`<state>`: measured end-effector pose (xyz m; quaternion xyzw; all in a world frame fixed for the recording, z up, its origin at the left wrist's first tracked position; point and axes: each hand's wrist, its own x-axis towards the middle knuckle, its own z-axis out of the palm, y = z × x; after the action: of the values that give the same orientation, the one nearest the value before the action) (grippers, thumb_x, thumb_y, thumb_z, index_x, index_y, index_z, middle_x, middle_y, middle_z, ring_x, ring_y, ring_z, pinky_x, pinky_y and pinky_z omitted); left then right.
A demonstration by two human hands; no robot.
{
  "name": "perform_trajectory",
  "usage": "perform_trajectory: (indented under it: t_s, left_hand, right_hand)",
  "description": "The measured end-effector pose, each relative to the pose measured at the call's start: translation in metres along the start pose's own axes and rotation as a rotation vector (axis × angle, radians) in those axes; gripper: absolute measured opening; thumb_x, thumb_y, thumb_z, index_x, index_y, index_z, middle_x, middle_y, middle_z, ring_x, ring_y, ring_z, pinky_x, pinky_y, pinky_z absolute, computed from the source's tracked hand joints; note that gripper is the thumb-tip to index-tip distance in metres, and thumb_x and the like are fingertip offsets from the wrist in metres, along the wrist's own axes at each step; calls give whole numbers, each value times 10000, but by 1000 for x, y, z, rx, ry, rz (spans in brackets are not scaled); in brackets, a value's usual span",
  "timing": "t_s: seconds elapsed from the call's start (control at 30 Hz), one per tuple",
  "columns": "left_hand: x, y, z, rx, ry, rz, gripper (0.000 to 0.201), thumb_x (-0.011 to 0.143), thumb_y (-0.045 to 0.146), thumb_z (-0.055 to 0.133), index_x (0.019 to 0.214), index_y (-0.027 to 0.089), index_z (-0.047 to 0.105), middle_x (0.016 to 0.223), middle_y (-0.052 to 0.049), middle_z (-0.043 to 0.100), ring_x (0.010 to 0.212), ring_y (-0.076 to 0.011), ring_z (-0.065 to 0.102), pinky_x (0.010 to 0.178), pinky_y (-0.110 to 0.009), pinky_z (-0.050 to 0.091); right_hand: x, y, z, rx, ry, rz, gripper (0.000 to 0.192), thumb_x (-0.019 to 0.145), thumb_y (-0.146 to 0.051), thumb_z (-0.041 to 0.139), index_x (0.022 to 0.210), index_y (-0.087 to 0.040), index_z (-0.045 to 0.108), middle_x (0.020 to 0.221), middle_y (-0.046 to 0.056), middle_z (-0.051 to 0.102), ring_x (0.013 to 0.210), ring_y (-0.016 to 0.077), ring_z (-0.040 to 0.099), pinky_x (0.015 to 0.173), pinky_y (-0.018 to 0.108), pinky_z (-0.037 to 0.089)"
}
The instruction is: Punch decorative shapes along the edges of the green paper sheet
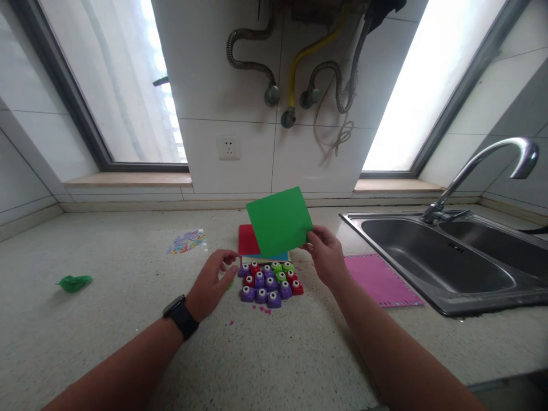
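Head view: the right hand [326,255] pinches a green sheet [279,221] by its right edge, holding it tilted above the tabletop [128,342]. Under the sheet lies a paper stack [247,240], red on top. The left hand [210,283], open with fingers loosely curled and a watch [180,315] on its wrist, hovers just left of a cluster of small punches [269,281]. Right of the right hand lie a pink sheet [381,279] and the sink [445,257]. Far left of the left hand sit a green scrap [73,282] and confetti [186,240].

Matt green paper sheet [279,222], speckled stone counter [107,342], brushed steel sink [432,257]
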<state>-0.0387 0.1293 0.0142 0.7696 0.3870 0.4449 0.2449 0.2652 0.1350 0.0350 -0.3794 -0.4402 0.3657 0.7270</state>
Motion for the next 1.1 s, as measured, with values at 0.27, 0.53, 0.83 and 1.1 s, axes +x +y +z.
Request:
perform_trajectory:
  t_s: [0.27, 0.53, 0.83, 1.1]
  left_hand:
    - [0, 7, 9, -423, -75, -134, 488, 980, 465, 545, 1354, 156, 590, 1276, -147, 674, 1132, -264, 626, 1018, -428, 453]
    - [-5, 3, 9, -408, -11, -178, 484, 882, 470, 705, 1260, 168, 699, 1268, -145, 719, 1184, -307, 658, 1087, -498, 467]
    - [-7, 15, 10, -201, 78, -180, 380, 921, 485, 637, 1109, 169, 730, 1159, -119, 756, 1155, -276, 677, 1095, -447, 475]
    - [0, 0, 12, -603, 302, -486, 378, 858, 522, 708, 819, 169, 578, 521, 45, 546, 426, -108, 491, 410, -225, 399]
  right_hand:
    - [-17, -9, 10, 105, -271, 90, 179, 812, -337, 819, 941, -254, 726, 859, 0, 725, 772, 159, 661, 721, 325, 553]
    - [-23, 2, 14, -69, -307, 126, 229, 817, -387, 796, 967, -232, 720, 836, 0, 690, 723, 148, 628, 675, 317, 548]
    - [-26, 6, 17, -202, -419, 100, 258, 892, -409, 691, 1085, -243, 650, 930, 28, 705, 792, 187, 672, 691, 367, 588]
    - [-35, -14, 8, -959, -954, -356, 791, 771, -621, 784, 1449, -295, 540, 1473, 116, 549, 1358, 333, 483, 1141, 537, 343]
